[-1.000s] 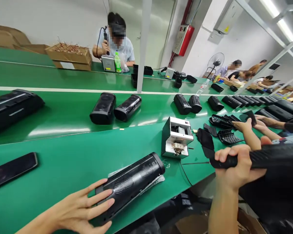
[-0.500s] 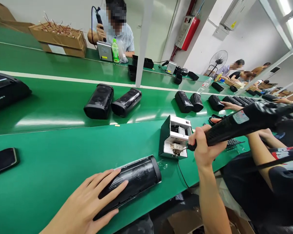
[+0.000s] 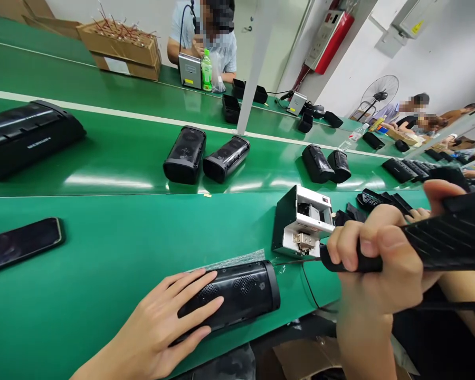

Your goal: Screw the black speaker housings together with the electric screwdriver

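Observation:
My left hand [image 3: 174, 316] lies with spread fingers on a black cylindrical speaker housing [image 3: 241, 293], pressing it on the green bench. A strip of clear bubble film [image 3: 237, 259] shows behind the housing. My right hand [image 3: 380, 253] is wrapped round a black power screwdriver [image 3: 451, 232]. Its long thin bit points left, the tip near the housing's right end. A small black and white screw feeder [image 3: 303, 221] stands just behind, left of my right hand.
A phone [image 3: 24, 243] lies at the left. Across the back strip stand a large black housing [image 3: 31, 137] and several smaller ones [image 3: 185, 153]. A white post [image 3: 253, 74] rises beyond. Co-workers sit at the far bench and at the right.
The screwdriver has moved from the feeder's front to the right end of the housing, its bit now level. The view has shifted, and a co-worker's hand has left the housing on the back strip.

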Tool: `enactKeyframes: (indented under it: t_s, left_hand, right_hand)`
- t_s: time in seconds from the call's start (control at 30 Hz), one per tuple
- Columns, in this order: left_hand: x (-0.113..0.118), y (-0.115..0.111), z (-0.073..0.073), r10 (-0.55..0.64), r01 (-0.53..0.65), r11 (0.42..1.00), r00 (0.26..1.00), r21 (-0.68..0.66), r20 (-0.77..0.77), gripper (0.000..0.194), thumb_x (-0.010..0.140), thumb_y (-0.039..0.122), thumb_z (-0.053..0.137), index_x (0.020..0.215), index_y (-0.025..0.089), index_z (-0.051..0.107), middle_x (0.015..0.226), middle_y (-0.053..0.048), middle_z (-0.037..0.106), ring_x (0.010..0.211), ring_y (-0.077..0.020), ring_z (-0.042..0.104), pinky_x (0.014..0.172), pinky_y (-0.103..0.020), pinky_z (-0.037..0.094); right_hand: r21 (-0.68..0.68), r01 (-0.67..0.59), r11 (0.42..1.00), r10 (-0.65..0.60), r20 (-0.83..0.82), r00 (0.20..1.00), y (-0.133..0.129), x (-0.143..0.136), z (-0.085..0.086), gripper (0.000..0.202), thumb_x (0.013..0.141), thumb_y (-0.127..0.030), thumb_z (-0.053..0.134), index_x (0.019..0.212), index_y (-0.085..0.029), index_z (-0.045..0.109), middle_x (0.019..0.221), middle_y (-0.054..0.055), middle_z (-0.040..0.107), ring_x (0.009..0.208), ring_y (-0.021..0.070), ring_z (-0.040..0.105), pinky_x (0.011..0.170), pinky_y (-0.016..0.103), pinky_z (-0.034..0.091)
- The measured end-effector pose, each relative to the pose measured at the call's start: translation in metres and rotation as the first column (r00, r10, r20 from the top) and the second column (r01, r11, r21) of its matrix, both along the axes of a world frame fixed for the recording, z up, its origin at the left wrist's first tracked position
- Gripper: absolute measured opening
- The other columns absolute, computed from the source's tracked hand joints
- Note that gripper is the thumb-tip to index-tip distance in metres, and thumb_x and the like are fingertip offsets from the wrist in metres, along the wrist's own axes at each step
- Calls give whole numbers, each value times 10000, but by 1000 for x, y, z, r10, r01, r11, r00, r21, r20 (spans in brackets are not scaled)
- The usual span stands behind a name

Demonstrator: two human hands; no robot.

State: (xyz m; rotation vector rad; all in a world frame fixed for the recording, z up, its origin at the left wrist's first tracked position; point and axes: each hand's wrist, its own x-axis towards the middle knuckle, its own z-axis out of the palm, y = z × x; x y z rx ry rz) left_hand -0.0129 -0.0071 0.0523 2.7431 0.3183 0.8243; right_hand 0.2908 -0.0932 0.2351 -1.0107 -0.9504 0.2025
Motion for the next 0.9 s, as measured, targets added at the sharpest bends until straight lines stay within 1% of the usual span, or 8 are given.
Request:
enactKeyframes:
  t_s: [0.07,0.23,0.3,0.4,0.47,0.57,0.77,0.9]
  left_hand:
    - [-1,-1,0,-5,5,1000,1000,0,-1,460,1094,220,619,1514,367,733,1678,-74,644,1487,-344,673,1060,-501,647]
    - [-1,-3,3,0,-1,1000,1000,-16,-28,433,1114,210,626,1511,351,727,1676,-82,646,1527,-320,627,1115,-480,592]
    - [-1,-3,3,-2,2,1000,1000,-19,-20,437,1120,217,619,1521,358,718,1687,-74,635,1529,-313,621,1129,-479,573]
    - [0,-4,2,-4,3,1000,1000,-25,-4,442,1123,225,612,1530,365,711,1699,-61,623,1532,-313,616,1139,-478,555]
    - [0,-4,1,0,0,1000,1000,-26,0,451,1120,222,607,1534,368,707,1702,-55,620,1534,-314,614,1139,-477,551]
    - [0,-1,2,-10,10,1000,1000,-2,-3,466,1097,227,635,1538,360,705,1690,-63,633,1514,-325,633,1117,-474,565]
    - [0,-1,4,-27,27,999,1000,-28,17,441,1063,217,634,1478,325,739,1651,-83,670,1473,-345,675,1108,-490,600]
    - [0,-9,3,2,1,996,1000,-95,24,414,1061,197,595,1419,327,758,1627,-71,693,1505,-341,653,1170,-510,581]
  right_hand:
    - [24,-62,998,62,-6,998,10,-3,-2,442,920,-166,789,1296,-342,639,672,-147,585,335,105,445,340,252,421]
    - [6,-73,997,73,-45,996,19,-5,-9,206,904,-203,822,981,-238,634,649,-119,554,356,91,467,345,255,434]
    - [12,-89,996,89,-32,995,19,-5,-11,217,935,-188,798,1099,-258,674,662,-124,569,360,90,471,353,253,447]
    - [24,-146,989,146,-4,989,20,-4,-13,448,975,-146,773,1370,-329,669,686,-127,611,365,97,493,371,255,469]
    - [28,-174,984,173,7,985,22,-3,-17,477,984,-134,772,1402,-338,666,692,-120,622,371,97,501,379,256,477]
    - [-3,-177,984,177,6,984,25,-4,-32,426,1004,-154,769,1380,-315,650,696,-118,606,380,96,493,383,252,483]
    - [-111,-202,973,210,65,976,16,-14,-86,411,1067,-107,683,1360,-372,571,704,-130,556,466,95,485,467,221,488]
    - [-73,-231,970,237,87,968,9,-13,-96,503,1027,-28,649,1371,-385,563,723,-125,575,489,107,487,503,239,512]
